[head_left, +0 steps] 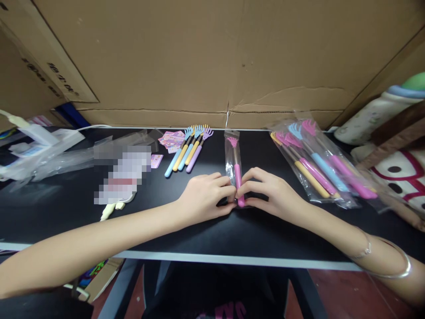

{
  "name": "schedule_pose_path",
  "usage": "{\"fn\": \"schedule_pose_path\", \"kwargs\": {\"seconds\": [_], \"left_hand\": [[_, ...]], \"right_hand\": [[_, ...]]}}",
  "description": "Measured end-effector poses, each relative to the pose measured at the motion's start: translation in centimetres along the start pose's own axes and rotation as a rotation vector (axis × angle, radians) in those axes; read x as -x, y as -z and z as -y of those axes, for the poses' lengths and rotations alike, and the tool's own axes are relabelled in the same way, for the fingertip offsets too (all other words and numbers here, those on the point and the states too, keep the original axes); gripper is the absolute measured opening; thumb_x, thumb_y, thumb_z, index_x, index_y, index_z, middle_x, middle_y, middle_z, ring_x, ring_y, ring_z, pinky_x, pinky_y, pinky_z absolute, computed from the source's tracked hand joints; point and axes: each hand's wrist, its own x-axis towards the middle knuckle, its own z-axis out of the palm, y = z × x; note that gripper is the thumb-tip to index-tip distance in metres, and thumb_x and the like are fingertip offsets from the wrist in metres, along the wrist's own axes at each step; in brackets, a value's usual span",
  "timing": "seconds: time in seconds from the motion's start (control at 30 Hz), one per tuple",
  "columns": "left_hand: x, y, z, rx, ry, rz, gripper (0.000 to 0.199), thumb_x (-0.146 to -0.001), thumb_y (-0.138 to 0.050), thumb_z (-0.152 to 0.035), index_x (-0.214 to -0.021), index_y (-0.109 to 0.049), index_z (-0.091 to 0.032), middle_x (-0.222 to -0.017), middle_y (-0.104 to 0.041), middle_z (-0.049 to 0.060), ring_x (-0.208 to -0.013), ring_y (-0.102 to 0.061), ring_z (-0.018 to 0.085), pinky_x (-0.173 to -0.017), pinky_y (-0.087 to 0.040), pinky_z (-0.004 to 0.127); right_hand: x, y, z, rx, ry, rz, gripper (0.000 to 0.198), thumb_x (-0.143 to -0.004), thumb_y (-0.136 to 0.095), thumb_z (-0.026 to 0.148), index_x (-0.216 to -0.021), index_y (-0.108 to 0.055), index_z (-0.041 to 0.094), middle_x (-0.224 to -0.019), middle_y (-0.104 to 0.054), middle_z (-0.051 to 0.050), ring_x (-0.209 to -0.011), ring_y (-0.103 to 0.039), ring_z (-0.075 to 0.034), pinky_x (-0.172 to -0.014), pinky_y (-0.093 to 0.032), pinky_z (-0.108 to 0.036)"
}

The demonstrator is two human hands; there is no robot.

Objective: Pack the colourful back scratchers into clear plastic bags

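Note:
A pink back scratcher [237, 173] with a claw-shaped head lies inside a narrow clear plastic bag [229, 160] on the black table. My left hand [208, 195] pinches the bag's lower left edge near the handle's end. From the other side, the fingers of my right hand [269, 191] close on the pink handle and the bag around it. Where exactly the fingertips meet the film is partly hidden. Left of the bag, several loose back scratchers [186, 153] in blue, yellow and purple lie side by side. Several bagged back scratchers [320, 166] are piled to the right.
Small printed cards [171, 141] lie behind the loose scratchers. A blurred phone [122, 177] with a cable and a heap of clear plastic bags [76, 155] are at left. Cardboard [212, 57] walls the table's back. A bottle [365, 115] leans at right.

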Motion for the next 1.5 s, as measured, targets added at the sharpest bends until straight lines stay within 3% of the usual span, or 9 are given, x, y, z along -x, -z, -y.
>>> {"fn": "schedule_pose_path", "kwargs": {"seconds": [0.27, 0.53, 0.73, 0.9, 1.03, 1.2, 1.37, 1.5], "left_hand": [[-0.3, -0.2, 0.5, -0.006, 0.031, 0.028, 0.017, -0.091, -0.058, -0.030, -0.077, -0.060, -0.021, -0.074, -0.064, -0.003, -0.073, -0.055, 0.014, -0.058, -0.034, 0.027], [-0.4, -0.5, 0.8, -0.006, 0.068, -0.021, 0.014, -0.088, -0.061, -0.027, -0.076, -0.060, -0.021, -0.072, -0.064, -0.003, -0.073, -0.056, 0.014, -0.056, -0.031, 0.026], [-0.8, -0.6, 1.0, 0.036, 0.116, -0.011, 0.014, -0.088, -0.062, -0.024, -0.074, -0.059, -0.020, -0.071, -0.064, -0.004, -0.072, -0.057, 0.013, -0.056, -0.030, 0.025], [-0.9, -0.4, 1.1, 0.109, 0.195, 0.025, 0.014, -0.088, -0.060, -0.025, -0.076, -0.056, -0.020, -0.074, -0.066, -0.005, -0.075, -0.058, 0.012, -0.057, -0.030, 0.024], [-0.8, -0.4, 1.2, 0.124, 0.194, 0.029, 0.013, -0.089, -0.059, -0.025, -0.077, -0.057, -0.020, -0.076, -0.066, -0.005, -0.076, -0.058, 0.013, -0.058, -0.032, 0.024], [-0.7, -0.2, 1.4, 0.146, 0.183, 0.037, 0.013, -0.089, -0.060, -0.027, -0.078, -0.059, -0.020, -0.078, -0.068, -0.005, -0.077, -0.058, 0.013, -0.060, -0.034, 0.024], [-0.7, -0.1, 1.7, 0.195, 0.194, 0.062, 0.015, -0.091, -0.059, -0.031, -0.081, -0.061, -0.021, -0.081, -0.069, -0.004, -0.080, -0.059, 0.014, -0.063, -0.036, 0.024], [-0.8, 0.0, 1.8, 0.220, 0.204, 0.064, 0.015, -0.092, -0.058, -0.031, -0.082, -0.060, -0.020, -0.082, -0.070, -0.004, -0.080, -0.060, 0.014, -0.064, -0.036, 0.024]], "right_hand": [[0.0, -0.3, -0.3, 0.024, -0.015, 0.000, 0.005, -0.091, -0.065, 0.024, -0.092, -0.070, 0.023, -0.096, -0.063, -0.005, -0.088, -0.062, -0.018, -0.077, -0.051, -0.029], [-0.1, -0.7, -0.5, 0.007, -0.015, -0.022, 0.009, -0.090, -0.067, 0.024, -0.097, -0.066, 0.020, -0.095, -0.066, -0.006, -0.089, -0.063, -0.019, -0.077, -0.051, -0.029], [-0.2, -0.3, -0.5, -0.034, -0.046, -0.015, 0.017, -0.092, -0.064, 0.037, -0.095, -0.061, 0.020, -0.095, -0.068, -0.006, -0.091, -0.061, -0.020, -0.079, -0.049, -0.032], [-0.3, 0.0, -0.2, 0.102, -0.073, 0.084, 0.035, -0.080, -0.073, 0.052, -0.085, -0.060, 0.021, -0.095, -0.066, -0.007, -0.087, -0.058, -0.023, -0.074, -0.047, -0.035], [-0.2, -0.2, -0.1, 0.154, -0.125, 0.077, 0.025, -0.085, -0.071, 0.043, -0.086, -0.058, 0.021, -0.092, -0.064, -0.006, -0.086, -0.056, -0.022, -0.073, -0.046, -0.033], [0.0, -0.2, -0.4, 0.183, -0.132, 0.062, 0.026, -0.085, -0.070, 0.043, -0.081, -0.057, 0.021, -0.088, -0.063, -0.005, -0.084, -0.057, -0.021, -0.070, -0.045, -0.032], [0.1, -0.1, -0.5, 0.079, -0.083, 0.065, 0.016, -0.092, -0.062, 0.030, -0.079, -0.058, 0.021, -0.095, -0.065, -0.006, -0.087, -0.056, -0.020, -0.072, -0.045, -0.030], [0.1, -0.3, -0.9, -0.054, -0.114, 0.071, 0.016, -0.094, -0.059, 0.032, -0.082, -0.059, 0.021, -0.089, -0.065, -0.004, -0.086, -0.055, -0.019, -0.075, -0.045, -0.031]]}}
